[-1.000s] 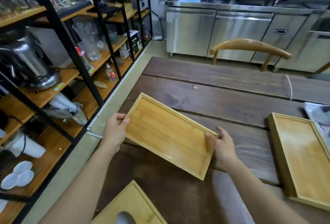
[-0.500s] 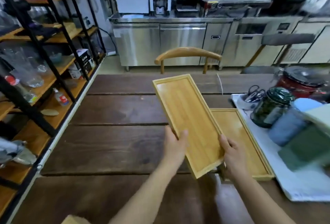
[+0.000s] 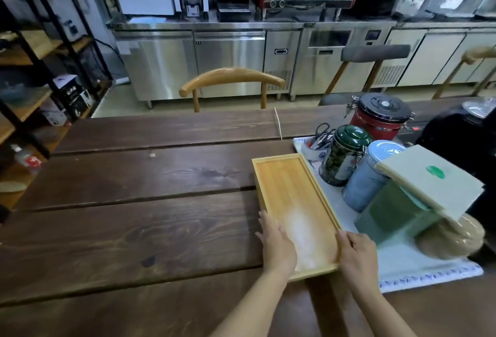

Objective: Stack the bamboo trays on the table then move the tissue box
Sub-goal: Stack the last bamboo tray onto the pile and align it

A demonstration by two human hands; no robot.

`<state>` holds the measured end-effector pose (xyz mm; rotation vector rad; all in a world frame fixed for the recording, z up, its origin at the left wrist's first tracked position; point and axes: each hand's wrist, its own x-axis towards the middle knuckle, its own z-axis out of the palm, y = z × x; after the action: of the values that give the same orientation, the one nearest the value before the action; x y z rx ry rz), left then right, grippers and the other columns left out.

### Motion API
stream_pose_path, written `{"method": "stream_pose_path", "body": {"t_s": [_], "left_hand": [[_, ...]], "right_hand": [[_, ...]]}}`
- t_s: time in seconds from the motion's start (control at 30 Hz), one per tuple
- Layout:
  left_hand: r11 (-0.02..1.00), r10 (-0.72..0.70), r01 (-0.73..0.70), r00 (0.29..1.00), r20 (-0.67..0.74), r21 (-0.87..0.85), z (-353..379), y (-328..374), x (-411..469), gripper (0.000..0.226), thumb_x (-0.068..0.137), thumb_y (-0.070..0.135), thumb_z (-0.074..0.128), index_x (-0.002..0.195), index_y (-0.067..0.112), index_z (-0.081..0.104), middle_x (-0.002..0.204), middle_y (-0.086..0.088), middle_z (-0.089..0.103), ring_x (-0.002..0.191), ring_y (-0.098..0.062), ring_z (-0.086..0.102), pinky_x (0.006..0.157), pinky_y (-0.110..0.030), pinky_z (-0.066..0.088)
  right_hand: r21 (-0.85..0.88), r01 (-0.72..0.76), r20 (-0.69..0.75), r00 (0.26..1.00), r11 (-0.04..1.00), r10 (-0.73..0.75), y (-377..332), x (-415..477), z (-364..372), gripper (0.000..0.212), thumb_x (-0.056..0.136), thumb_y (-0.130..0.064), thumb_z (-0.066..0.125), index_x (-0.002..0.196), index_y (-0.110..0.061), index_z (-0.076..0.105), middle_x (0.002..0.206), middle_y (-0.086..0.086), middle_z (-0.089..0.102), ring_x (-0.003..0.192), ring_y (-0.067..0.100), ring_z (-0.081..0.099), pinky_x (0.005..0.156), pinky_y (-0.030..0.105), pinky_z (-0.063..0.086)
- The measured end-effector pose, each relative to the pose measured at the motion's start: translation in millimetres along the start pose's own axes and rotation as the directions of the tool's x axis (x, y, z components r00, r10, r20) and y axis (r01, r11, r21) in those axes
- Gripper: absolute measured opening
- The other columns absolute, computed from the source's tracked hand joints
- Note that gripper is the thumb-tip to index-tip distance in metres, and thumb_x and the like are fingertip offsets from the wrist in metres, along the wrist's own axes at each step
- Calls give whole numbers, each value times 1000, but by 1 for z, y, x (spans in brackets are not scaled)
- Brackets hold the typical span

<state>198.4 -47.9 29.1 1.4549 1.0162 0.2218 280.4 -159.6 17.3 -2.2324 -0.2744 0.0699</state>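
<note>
A long bamboo tray lies flat on the dark wooden table, right of the middle. It sits squarely over a second tray, of which only the thicker side wall shows. My left hand rests on the tray's near left rim, fingers along the edge. My right hand holds the near right corner. The tissue box is out of view.
A white cloth right of the tray carries a dark green tin, a blue tin, a red canister, a cup with scissors and a green box under pale paper. A wooden chair stands beyond the table.
Both hands carried the tray from the left of the table, swung it rightward and lowered it onto the second tray beside the cloth. The view has turned right.
</note>
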Motion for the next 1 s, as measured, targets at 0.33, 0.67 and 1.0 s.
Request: {"method": "stream_pose_path", "body": {"t_s": [0.33, 0.67, 1.0], "left_hand": [[983, 22, -19, 1000, -16, 183, 8, -3, 17, 65, 92, -7, 20, 146, 13, -10, 158, -3, -12, 144, -21, -12, 119, -35, 1], [990, 98, -102, 994, 46, 97, -3, -22, 18, 68, 94, 21, 42, 148, 25, 0, 158, 5, 11, 143, -13, 14, 118, -34, 15], [984, 33, -12, 993, 115, -176, -3, -33, 18, 66, 96, 24, 38, 144, 42, -4, 158, 4, 11, 143, -18, 15, 117, -47, 17]], "right_hand": [[-3, -79, 30, 996, 997, 79, 17, 10, 19, 36, 92, -17, 49, 57, -7, 49, 78, 15, 46, 71, 26, 40, 64, 30, 22], [-47, -7, 104, 994, 999, 12, 19, 15, 18, 20, 90, -15, 49, 76, -4, 59, 82, 15, 53, 71, 29, 44, 66, 34, 31], [43, -69, 209, 976, 997, 59, 23, 15, 21, 29, 93, -22, 45, 113, -6, 59, 111, 15, 65, 103, 32, 55, 85, 37, 40]]}}
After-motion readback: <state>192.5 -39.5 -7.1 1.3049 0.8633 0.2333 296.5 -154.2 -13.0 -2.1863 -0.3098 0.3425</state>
